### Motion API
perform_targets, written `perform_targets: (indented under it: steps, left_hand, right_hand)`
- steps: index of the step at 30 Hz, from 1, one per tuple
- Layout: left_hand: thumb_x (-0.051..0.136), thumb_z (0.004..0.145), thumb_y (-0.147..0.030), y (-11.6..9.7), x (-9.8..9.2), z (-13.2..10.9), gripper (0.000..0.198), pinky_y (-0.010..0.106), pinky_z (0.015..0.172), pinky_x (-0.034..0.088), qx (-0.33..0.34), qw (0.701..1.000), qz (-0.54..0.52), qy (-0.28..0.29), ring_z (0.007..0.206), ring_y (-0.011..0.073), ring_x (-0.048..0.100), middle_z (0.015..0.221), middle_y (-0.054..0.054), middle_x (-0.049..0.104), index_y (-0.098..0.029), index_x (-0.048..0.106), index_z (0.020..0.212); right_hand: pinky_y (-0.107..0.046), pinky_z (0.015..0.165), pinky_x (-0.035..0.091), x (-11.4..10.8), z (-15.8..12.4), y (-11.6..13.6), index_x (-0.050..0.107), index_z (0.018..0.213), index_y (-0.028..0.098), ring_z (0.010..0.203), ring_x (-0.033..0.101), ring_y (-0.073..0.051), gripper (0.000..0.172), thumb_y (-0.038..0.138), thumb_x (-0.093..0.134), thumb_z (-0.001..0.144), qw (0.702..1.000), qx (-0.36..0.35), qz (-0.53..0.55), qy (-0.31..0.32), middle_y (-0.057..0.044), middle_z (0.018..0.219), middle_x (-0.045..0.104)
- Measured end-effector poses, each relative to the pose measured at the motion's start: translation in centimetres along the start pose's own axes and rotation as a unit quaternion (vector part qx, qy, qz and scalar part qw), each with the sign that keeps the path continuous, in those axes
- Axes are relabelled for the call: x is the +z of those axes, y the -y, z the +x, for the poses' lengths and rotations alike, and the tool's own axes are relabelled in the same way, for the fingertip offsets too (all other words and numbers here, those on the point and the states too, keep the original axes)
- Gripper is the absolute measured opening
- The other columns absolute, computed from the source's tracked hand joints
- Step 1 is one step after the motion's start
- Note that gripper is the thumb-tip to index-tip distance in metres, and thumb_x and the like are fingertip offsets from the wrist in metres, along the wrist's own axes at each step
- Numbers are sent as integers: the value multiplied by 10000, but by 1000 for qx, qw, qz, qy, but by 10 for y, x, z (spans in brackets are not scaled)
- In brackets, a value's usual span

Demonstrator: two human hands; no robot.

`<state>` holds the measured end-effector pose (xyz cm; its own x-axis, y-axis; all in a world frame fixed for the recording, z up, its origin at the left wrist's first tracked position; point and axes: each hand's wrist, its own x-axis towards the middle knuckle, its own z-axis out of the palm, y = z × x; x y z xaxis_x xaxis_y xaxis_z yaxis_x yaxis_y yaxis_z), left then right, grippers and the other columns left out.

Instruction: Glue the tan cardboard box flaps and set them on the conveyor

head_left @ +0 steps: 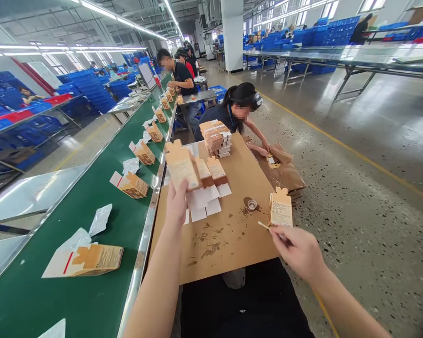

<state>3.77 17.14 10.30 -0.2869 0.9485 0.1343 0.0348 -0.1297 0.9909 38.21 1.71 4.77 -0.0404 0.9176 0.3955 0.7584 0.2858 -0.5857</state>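
My left hand (178,204) is closed on a small tan carton (182,171) with its top flap up, held over the cardboard-covered table (239,173). The carton is slightly blurred. My right hand (299,249) pinches a thin stick with a pale tip, which looks like a cotton swab (263,225). Just beyond that hand, at the table's right edge, stands another tan carton (281,209). A small clear dish (252,204) sits left of this carton, amid dark wet spots. Two more cartons (216,171) stand behind white flaps (213,207), partly covered by the held one.
On my left runs a green conveyor belt (88,206) with a metal rim, carrying open cartons (102,258) and clear plastic pouches (100,219). Flat cartons are stacked (216,138) at the table's far end. A co-worker (229,110) leans over a brown bag (285,169) beyond the table.
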Motion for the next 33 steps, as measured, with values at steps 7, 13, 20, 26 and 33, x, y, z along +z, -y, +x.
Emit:
perform_targets:
  steps: [7, 13, 20, 26, 33]
  left_hand:
    - [1071, 753, -566, 62, -76, -156, 793, 576, 1150, 694, -226, 963, -140, -31, 1401, 479, 814, 1488, 205, 858, -199, 840, 1417]
    - [1182, 617, -529, 87, -94, -203, 943, 601, 1168, 695, -244, 954, -119, -127, 1358, 481, 836, 1409, 198, 884, -198, 820, 1422]
    - [1193, 639, -499, 94, -87, -182, 887, 598, 1271, 623, -221, 965, -84, -111, 1416, 428, 813, 1430, 184, 865, -208, 771, 1363]
    - [1176, 682, -517, 92, -85, -170, 845, 577, 1214, 648, -206, 975, -22, -82, 1323, 390, 845, 1385, 173, 861, -224, 711, 1323]
    - [1172, 620, -590, 96, -76, -181, 934, 569, 1175, 679, -169, 980, 6, -102, 1294, 391, 857, 1374, 166, 862, -251, 684, 1340]
  right_hand:
    - [-332, 704, 336, 9, 122, 3, 822, 966, 221, 824, 760, -236, 316, 204, 551, 1126, 916, 18, -286, 280, -104, 889, 866]
    - [-337, 705, 327, 12, 132, -11, 817, 966, 203, 812, 769, -241, 297, 165, 565, 1119, 898, -7, -305, 318, -113, 881, 856]
    - [-293, 687, 423, 42, 50, -2, 820, 906, 242, 672, 717, -181, 271, 247, 639, 1108, 987, -58, -68, 136, -25, 742, 810]
    - [-263, 669, 437, 138, -49, 57, 769, 859, 246, 598, 646, -136, 289, 129, 621, 1077, 981, -118, 77, 136, 24, 672, 747]
    - [-281, 679, 406, 152, -56, 53, 720, 824, 249, 619, 617, -142, 331, 116, 606, 1105, 985, -117, 56, 117, 20, 686, 717]
